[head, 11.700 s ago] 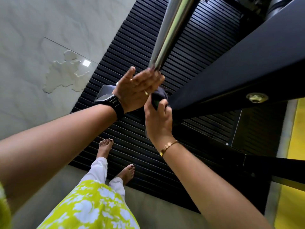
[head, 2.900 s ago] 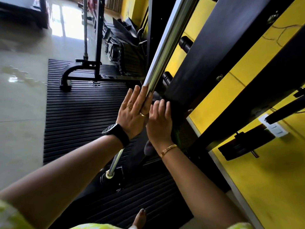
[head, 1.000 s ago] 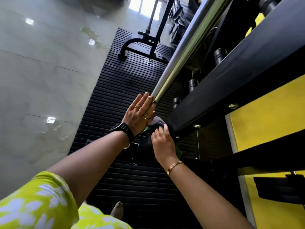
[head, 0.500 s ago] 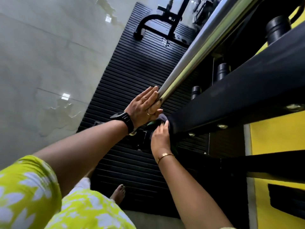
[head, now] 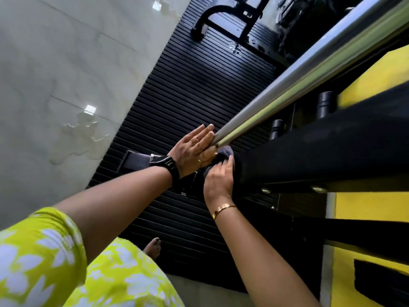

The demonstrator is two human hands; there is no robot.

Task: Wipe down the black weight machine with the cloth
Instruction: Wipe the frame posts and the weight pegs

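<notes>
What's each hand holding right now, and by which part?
The right hand presses the dark cloth against the black beam, palm over its middle. The left hand holds nothing; straight fingers rest on the steel bar.

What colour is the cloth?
The cloth is dark grey; the head view shows it best.

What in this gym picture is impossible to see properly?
Head view:
Cloth: mostly covered by the right hand and left hand.
Right hand's grip underneath: hidden by its own back.
Steel bar: lower end behind the left hand, upper end cut by the frame edge.
Black machine beam: runs off the right edge; dust on it too dark to tell.
</notes>
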